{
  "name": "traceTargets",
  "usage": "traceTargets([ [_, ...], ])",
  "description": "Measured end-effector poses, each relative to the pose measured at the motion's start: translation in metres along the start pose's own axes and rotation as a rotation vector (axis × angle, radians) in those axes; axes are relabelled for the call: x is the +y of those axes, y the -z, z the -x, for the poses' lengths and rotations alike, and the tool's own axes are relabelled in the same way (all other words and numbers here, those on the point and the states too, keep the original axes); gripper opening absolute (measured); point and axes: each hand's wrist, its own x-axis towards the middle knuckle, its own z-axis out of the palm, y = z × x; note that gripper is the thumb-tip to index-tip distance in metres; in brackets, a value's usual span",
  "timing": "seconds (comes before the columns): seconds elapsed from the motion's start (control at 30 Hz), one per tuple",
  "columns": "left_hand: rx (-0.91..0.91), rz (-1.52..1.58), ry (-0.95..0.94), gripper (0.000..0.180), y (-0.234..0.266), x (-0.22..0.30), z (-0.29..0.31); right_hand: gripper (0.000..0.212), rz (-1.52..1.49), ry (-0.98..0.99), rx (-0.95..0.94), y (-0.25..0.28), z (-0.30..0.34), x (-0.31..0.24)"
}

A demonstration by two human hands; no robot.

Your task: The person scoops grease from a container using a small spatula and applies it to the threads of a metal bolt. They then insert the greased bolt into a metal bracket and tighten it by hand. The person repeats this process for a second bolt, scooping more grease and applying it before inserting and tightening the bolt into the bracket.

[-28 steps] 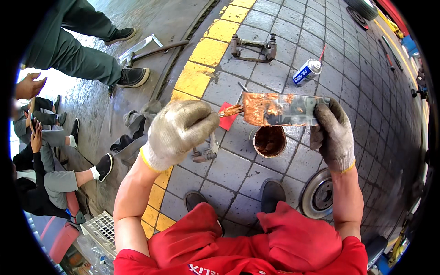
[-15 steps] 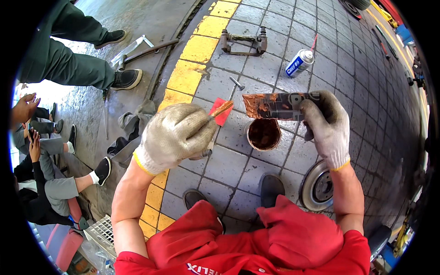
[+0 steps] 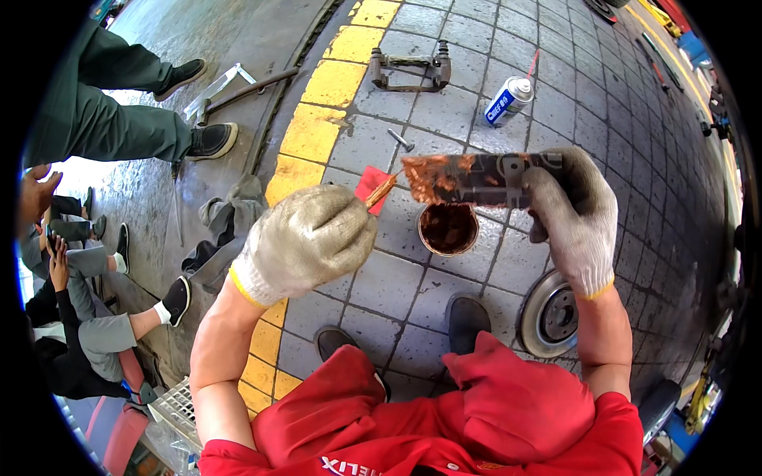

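Note:
My left hand, in a soiled white work glove, is closed round a thin stick whose tip is coated in copper-coloured paste. The gloved fingers hide its rear end. In my right hand, also gloved, a dark, flat brake pad is gripped by its right end. Copper paste is smeared over the pad's left end, close to the stick's tip; whether they touch I cannot tell. Just below the pad stands an open round can of dark reddish-brown paste. A red flat piece lies on the tiles behind the stick.
Ahead on the tiled floor are a brake caliper bracket, a bolt and a spray can with a red straw. A brake disc lies near my right forearm. Other people stand and sit at left, beyond a hammer.
The brake pad's pasted end has come nearer to the stick's tip. Both hands keep their hold, and the whole view has shifted slightly.

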Motion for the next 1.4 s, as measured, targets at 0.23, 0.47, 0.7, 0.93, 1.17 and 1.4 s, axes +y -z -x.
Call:
traceTargets([
  [0.23, 0.023, 0.018, -0.059, 0.041, -0.004, 0.003, -0.008, 0.017, 0.274, 0.343, -0.134, -0.005, 0.014, -0.008],
  [0.47, -0.003, 0.048, -0.048, 0.042, -0.006, 0.006, -0.011, 0.012, 0.462, 0.573, -0.006, -0.002, 0.003, 0.003],
  [0.7, 0.005, 0.051, -0.055, 0.037, -0.013, 0.009, -0.012, 0.02, 0.747, 0.721, -0.301, -0.004, 0.023, -0.019],
  [0.93, 0.001, 0.019, 0.005, 0.036, 0.001, 0.01, -0.017, 0.015, 0.693, 0.805, -0.062, -0.005, 0.002, 0.006],
  [1.17, -0.003, 0.009, -0.035, 0.037, -0.01, 0.009, -0.012, 0.017, 0.705, 0.793, -0.241, -0.004, 0.027, -0.02],
  [1.4, 0.002, 0.08, -0.049, 0.03, -0.013, 0.013, -0.008, 0.02, 0.854, 0.818, -0.364, -0.009, 0.02, -0.026],
])
